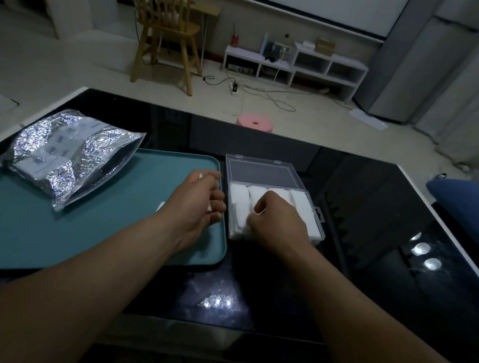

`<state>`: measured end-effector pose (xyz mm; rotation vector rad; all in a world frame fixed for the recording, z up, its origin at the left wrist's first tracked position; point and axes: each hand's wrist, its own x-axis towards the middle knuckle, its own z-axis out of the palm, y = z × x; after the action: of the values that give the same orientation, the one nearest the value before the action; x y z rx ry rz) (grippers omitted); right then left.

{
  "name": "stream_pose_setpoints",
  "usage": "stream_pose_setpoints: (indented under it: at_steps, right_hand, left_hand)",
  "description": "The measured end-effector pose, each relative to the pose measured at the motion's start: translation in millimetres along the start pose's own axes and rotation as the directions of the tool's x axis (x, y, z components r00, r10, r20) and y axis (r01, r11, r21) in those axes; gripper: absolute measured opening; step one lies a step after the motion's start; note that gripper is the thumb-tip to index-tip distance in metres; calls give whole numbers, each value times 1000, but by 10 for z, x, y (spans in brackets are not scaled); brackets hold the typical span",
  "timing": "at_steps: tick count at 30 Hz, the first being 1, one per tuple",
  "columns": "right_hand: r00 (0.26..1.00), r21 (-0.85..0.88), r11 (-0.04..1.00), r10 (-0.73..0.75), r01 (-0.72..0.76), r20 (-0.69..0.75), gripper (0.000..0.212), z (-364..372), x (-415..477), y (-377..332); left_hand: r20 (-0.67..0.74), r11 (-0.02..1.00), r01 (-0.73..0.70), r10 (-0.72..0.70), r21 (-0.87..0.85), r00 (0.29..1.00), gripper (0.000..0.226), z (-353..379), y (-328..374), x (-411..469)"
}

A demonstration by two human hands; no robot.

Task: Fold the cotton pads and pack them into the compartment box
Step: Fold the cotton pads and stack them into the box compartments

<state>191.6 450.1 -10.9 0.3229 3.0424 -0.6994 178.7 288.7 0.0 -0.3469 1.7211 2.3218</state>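
Black table (371,203): right hand (279,226) pinches cotton pad (241,226) in compartment box (261,171) (open); left hand (196,204) curled, hold unclear.

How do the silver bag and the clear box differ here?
The silver bag is crinkled foil; the clear box is rigid and see-through. The bag lies across the teal tray's far corner; the box sits on the black table beside the tray. The box shows rows of cotton pads; the bag's contents are unclear.

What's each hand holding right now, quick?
Left hand: fingers curled, cannot tell if holding anything.
Right hand: closed on a cotton pad in the compartment box.
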Motion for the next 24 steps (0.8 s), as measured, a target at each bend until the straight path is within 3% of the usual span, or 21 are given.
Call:
stream_pose_setpoints:
  at_steps: [5,8,10,12,16,20,22,24]
  right_hand:
    - [986,2,994,-112,113,-119,12,-19,-71,-58]
    - [984,350,920,-177,175,-26,21,-89,-193,-185]
    - [974,434,880,-225,191,28,24,-81,-283,-242]
    - [971,369,902,-238,224,-6,17,-19,-314,-215]
    - [988,449,881,-153,148,-27,11,54,-282,-129]
    - [988,467,872,-156,144,-12,10,-16,-232,-121]
    - [988,485,861,-129,153,-82,6,-154,-102,-98]
    - [973,578,807,15,124,-229,7,-375,78,5]
  left_hand:
    - [65,998,40,-36,-58,997,24,28,2,-30]
    - [120,989,70,-55,-128,991,33,49,-1,-32]
    - [96,999,26,-23,-36,995,36,58,-53,-16]
    - [94,998,-15,8,68,996,45,84,-118,-5]
    - [90,966,-95,75,241,993,48,27,-196,-12]
    - [133,911,-189,150,367,980,47,1,-173,-50]
    - [138,906,-236,199,353,970,43,26,-110,-78]
    - [97,900,-262,243,348,965,41,19,-29,-67]
